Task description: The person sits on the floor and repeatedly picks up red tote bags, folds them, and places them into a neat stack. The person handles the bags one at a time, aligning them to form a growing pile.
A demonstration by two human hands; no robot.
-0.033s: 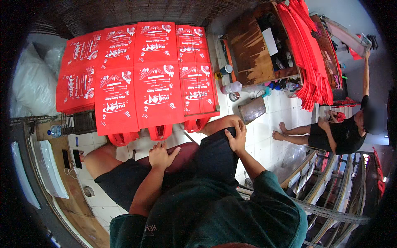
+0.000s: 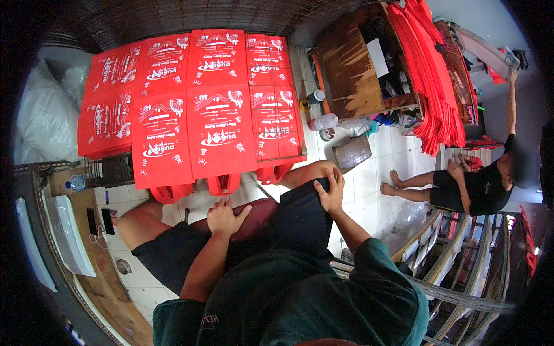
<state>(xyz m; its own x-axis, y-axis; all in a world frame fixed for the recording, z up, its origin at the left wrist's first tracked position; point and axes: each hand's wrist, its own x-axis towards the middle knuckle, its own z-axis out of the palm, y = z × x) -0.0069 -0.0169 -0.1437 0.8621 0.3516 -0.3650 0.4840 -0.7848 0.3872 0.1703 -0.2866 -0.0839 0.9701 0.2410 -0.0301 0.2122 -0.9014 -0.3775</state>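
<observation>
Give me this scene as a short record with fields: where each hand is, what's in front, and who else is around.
Left hand: open, resting on a dark red stool seat between the knees
Right hand: open, resting on the right knee over dark shorts
In front: red printed bags laid flat in overlapping rows
Right of bags: wooden table draped with red fabric
Floor: white tiles
Other person: seated on the floor at right, one arm raised

Bag-printing workshop: stacked red printed bags
</observation>
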